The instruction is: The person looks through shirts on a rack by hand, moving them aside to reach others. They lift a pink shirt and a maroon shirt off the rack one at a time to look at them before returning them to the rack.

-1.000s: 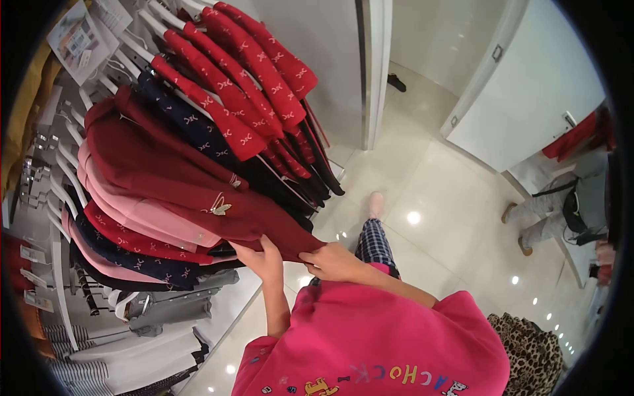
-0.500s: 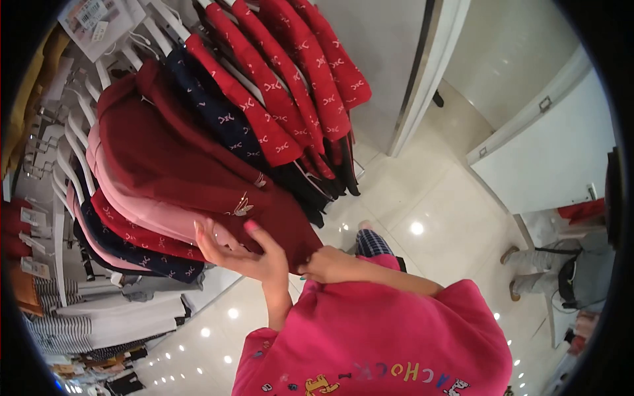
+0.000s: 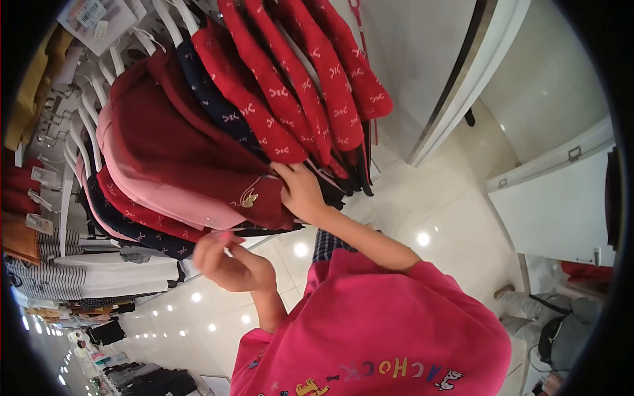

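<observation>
A maroon top (image 3: 191,132) with a small gold motif near its hem hangs from the rack at the front of the row. My right hand (image 3: 302,195) is closed on the right edge of this garment, thumb and fingers pinching the cloth. Just below the hem of a pink top (image 3: 172,201), my left hand (image 3: 234,264) has its fingers curled in, slightly blurred. Whether its fingertips hold any cloth is hidden. Red tops (image 3: 264,119) with a white print hang beyond, beside a navy one (image 3: 221,109) of the same pattern.
White hangers (image 3: 89,132) carry the row, with a price sign (image 3: 92,20) above. More clothes (image 3: 125,274) are displayed at left. Glossy tiled floor (image 3: 422,218) runs to a white door panel (image 3: 561,204). A person in grey (image 3: 561,323) is at the right.
My right hand has moved up along the maroon top's edge. My left hand has gone from spread fingers to curled ones and shifted down and left. The view has turned slightly.
</observation>
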Motion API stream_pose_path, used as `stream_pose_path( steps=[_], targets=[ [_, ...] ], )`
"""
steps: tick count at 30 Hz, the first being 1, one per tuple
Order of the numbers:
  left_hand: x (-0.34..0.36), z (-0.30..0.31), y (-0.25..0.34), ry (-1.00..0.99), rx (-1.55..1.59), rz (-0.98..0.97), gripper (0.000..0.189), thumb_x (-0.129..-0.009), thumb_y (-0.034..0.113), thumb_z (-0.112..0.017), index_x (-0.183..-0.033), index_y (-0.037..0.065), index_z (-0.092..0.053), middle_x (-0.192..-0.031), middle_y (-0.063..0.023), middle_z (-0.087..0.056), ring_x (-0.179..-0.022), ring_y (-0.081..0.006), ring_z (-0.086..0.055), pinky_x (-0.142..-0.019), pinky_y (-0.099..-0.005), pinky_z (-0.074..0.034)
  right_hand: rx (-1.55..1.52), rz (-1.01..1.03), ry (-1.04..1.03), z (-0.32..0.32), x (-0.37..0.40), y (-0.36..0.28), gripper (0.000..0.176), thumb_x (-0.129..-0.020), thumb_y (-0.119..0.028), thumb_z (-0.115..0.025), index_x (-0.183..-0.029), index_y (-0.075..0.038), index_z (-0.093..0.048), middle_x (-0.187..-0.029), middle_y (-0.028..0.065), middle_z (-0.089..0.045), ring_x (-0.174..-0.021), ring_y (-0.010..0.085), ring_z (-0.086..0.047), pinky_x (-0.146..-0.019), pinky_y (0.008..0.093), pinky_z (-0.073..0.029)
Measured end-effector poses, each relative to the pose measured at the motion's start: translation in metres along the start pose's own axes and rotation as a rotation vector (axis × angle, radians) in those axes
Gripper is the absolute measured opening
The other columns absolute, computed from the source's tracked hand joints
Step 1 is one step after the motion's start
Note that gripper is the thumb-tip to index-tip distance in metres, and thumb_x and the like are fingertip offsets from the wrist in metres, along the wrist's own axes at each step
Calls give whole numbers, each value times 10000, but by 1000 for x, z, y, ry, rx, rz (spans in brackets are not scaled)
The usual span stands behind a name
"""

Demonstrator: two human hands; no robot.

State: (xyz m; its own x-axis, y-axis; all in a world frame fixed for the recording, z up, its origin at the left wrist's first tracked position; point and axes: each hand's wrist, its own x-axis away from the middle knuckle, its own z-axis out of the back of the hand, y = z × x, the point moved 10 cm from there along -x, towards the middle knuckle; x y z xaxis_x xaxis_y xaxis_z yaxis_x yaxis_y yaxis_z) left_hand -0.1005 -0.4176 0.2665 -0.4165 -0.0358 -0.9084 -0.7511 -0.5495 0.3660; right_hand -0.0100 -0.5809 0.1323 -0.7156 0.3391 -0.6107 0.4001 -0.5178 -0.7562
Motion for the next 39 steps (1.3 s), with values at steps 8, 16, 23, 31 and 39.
stream_pose_path(
  steps=[8,16,23,31,39],
  targets=[
    [-5,-104,-27,-466,373,391,318,-971,-29,-521,-1283,-75,-559,-1389,-185,-510,-1226,-235,-562,-1049,-374,-479,-248,-45,-154,51,6,-24,114,-882,-98,-680,-970,-28,-658,-908,127,-623,-841,361,-632,-715,435,-509],
    [13,-114,-59,-575,440,602,134,-1021,113,-580,-1088,0,-555,-975,-39,-530,-818,-95,-492,-749,-245,-431,-214,155,-200,83,-12,-62,142,-923,-156,-662,-951,-48,-575,-859,86,-590,-771,309,-647,-637,417,-510],
    [36,-142,-74,-803,616,739,174,-1051,183,-561,-988,25,-598,-870,11,-539,-770,-63,-446,-657,-236,-353,-275,197,-282,68,-7,-63,138,-899,-142,-674,-932,-57,-571,-818,70,-606,-735,284,-642,-623,396,-510],
    [24,-136,-63,-372,472,607,405,-967,204,-705,-1238,-69,-578,-1089,-136,-674,-957,-191,-604,-866,-359,-479,-253,207,-371,71,-7,-59,145,-875,-121,-658,-994,-48,-619,-871,97,-673,-758,328,-660,-642,433,-511],
    [43,-137,-64,-564,351,727,500,-946,135,-741,-1324,-93,-506,-1179,-171,-653,-1012,-193,-615,-928,-333,-483,-182,125,-527,68,7,-41,115,-870,-123,-654,-959,-54,-626,-800,96,-692,-728,322,-662,-632,428,-508]
  ],
)
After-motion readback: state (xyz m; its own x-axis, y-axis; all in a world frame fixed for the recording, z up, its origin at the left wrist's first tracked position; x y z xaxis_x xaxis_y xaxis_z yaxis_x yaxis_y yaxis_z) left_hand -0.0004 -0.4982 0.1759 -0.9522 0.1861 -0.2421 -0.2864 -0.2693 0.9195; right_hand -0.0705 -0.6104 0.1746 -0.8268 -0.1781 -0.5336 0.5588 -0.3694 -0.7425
